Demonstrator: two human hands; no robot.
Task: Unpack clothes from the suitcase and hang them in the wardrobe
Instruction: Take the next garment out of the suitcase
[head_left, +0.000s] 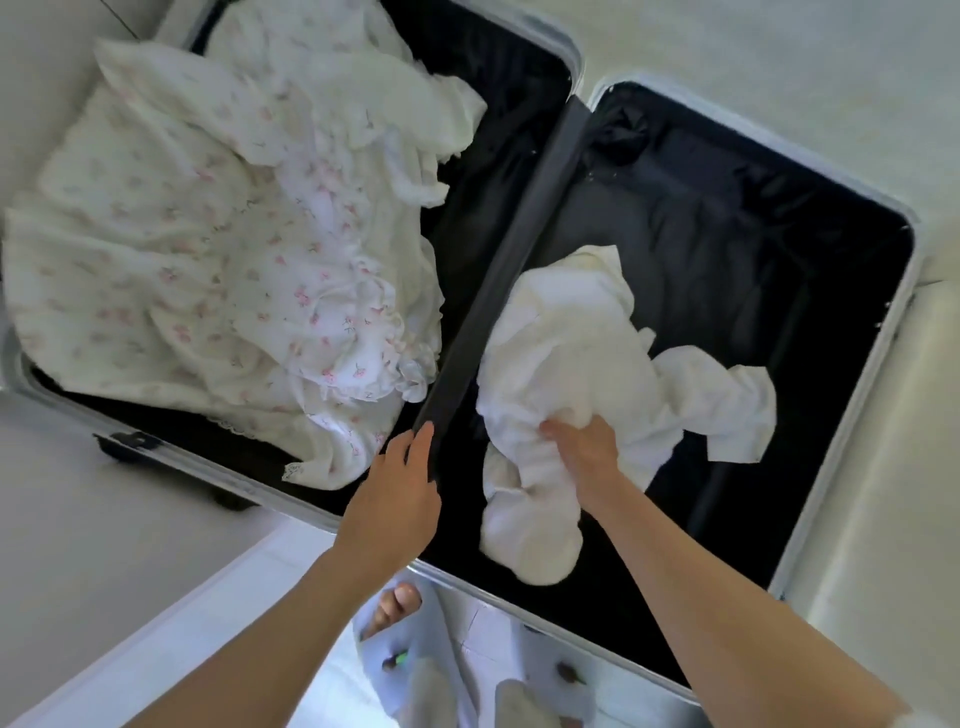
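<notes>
Right hand (582, 447) fingertips buried in white garment (571, 364)

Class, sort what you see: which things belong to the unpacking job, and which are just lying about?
Job: open black-lined suitcase; plain white garment gripped by right hand; floral white dress; left hand.
Lying about: small green-tipped object on floor.

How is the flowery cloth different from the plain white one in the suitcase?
The flowery cloth has little pink flowers; the plain white cloth has none. The flowery cloth is bigger and spreads over its half's edge; the plain one is bunched up. Nobody touches the flowery one; the right hand grips the plain one. Both are crumpled and pale.
</notes>
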